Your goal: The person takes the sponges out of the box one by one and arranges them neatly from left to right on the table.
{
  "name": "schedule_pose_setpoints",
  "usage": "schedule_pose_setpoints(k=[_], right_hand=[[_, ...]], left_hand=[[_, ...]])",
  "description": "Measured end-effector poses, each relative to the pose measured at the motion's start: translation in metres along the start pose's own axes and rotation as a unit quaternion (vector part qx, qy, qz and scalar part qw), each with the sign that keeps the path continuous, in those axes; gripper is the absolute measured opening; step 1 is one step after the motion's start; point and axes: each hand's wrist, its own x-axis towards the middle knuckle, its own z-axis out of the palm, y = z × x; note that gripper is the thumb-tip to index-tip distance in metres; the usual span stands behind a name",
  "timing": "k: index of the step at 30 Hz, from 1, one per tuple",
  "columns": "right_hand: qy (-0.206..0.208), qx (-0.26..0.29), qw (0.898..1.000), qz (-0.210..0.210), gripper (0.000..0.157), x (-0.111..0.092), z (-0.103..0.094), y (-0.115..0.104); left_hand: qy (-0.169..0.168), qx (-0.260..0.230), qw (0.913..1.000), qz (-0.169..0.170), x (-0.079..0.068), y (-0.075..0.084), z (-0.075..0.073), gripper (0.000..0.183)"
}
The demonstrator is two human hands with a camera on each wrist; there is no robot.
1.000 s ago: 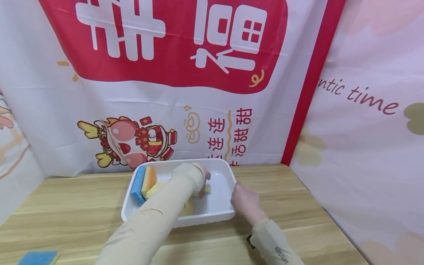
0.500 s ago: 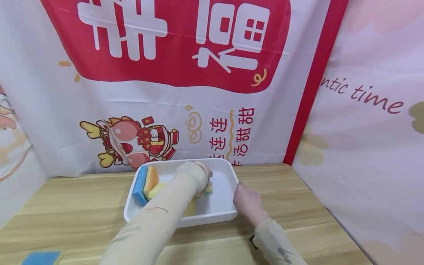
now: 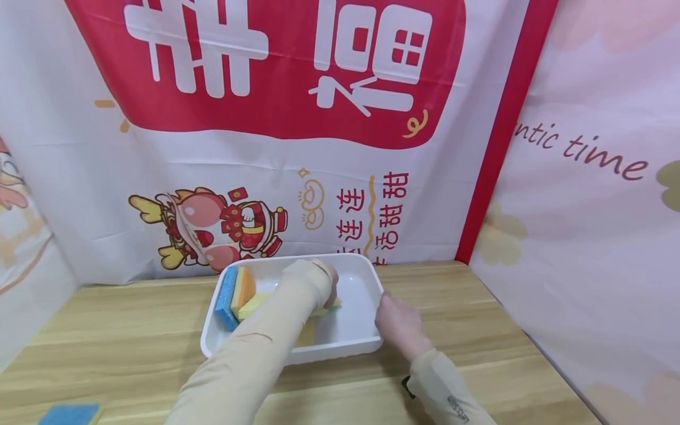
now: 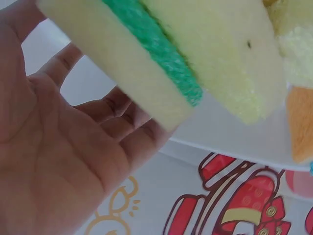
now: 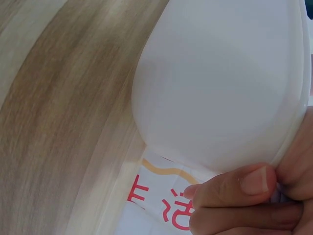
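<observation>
Wood-grain table [image 3: 489, 342], streaked pale and brown, runs back to creased white-and-red banner [image 3: 297, 112]; pale printed cloth [image 3: 584, 236] hangs at your right. White tray [image 3: 353, 283], smooth, round-cornered, sits near banner. Your right hand [image 3: 401, 324] clamps its right rim. Your left hand [image 4: 63, 152], inside tray, has fingers curled round green-layered sponge [image 4: 142, 58], porous, blocky. Blue sponge [image 3: 226, 298], orange sponge [image 3: 243, 289] side by side at tray's left end.
</observation>
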Motion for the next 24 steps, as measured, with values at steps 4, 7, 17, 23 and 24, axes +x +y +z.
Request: schedule_pose_setpoints(k=[4, 7, 17, 23, 24], right_hand=[[-0.002, 0.000, 1.000, 0.001, 0.043, -0.002, 0.000, 0.001], [0.001, 0.001, 1.000, 0.000, 0.043, -0.003, 0.000, 0.002], [-0.002, -0.001, 1.000, 0.004, 0.044, -0.002, -0.001, 0.002], [0.000, -0.001, 1.000, 0.003, 0.044, -0.002, -0.001, -0.001], [-0.003, 0.000, 1.000, 0.005, 0.044, -0.002, -0.001, -0.001]], left_hand=[[0.004, -0.004, 0.9998, 0.020, -0.002, -0.004, 0.003, 0.010], [0.012, -0.006, 0.9994, 0.033, -0.003, -0.006, 0.005, 0.011], [0.007, 0.046, 0.9970, 0.062, 0.003, -0.005, 0.007, 0.016], [-0.028, 0.016, 0.9979, 0.057, 0.010, -0.009, 0.008, 0.025], [-0.029, 0.014, 0.9979, 0.056, 0.010, -0.009, 0.009, 0.027]])
